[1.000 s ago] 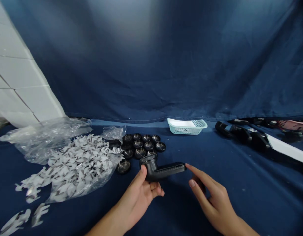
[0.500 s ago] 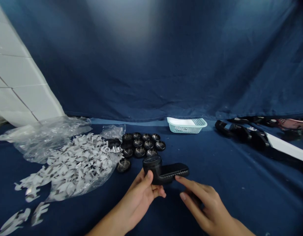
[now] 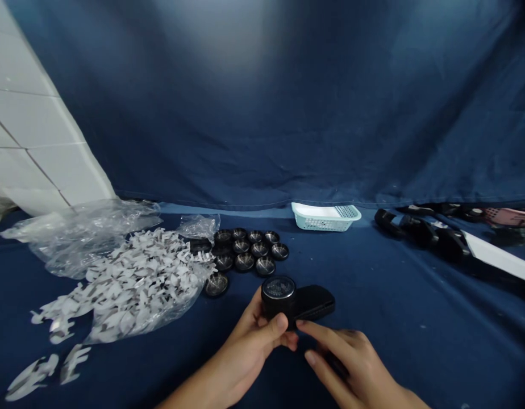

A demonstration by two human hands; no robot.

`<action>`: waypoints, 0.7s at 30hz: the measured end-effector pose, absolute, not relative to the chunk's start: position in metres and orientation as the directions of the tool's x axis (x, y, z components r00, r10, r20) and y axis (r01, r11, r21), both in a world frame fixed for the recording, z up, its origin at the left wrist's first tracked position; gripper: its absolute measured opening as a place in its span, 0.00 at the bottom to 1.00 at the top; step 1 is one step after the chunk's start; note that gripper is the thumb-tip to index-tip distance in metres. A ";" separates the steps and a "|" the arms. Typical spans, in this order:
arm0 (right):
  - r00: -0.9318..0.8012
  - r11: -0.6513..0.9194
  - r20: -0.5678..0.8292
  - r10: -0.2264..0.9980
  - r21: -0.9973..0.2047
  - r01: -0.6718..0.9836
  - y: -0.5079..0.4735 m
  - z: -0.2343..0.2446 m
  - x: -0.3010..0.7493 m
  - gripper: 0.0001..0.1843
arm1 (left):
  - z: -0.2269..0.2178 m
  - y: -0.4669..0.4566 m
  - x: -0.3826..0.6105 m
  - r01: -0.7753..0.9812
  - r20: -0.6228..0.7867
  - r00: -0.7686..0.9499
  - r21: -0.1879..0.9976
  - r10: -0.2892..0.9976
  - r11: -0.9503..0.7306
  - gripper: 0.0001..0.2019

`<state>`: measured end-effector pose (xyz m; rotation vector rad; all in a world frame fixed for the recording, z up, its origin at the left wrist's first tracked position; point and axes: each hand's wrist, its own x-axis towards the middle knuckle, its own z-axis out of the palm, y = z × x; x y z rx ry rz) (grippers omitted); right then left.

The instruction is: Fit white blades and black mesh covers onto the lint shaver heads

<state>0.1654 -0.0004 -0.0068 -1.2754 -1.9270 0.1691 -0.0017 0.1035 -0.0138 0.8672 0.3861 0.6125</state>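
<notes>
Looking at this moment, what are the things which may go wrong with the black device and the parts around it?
The left hand has its grip near the round head of the black device; the handle juts out, so it might tip or slip. If dropped, it could knock the round black parts just beyond. Pale pieces lie loosely heaped; a stray arm might scatter them.

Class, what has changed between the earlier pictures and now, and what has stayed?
The left hand still holds the black device but has tilted it, so its mesh now faces the camera more. The right hand has moved left, from the device's tip towards the mesh. The basket, discs and white pieces lie as before.
</notes>
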 end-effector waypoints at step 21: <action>0.070 0.146 0.224 0.972 -0.809 0.570 -0.005 -0.010 0.170 0.20 | -0.009 0.108 -0.006 -0.295 -0.104 0.740 0.838 0.664 0.459 0.20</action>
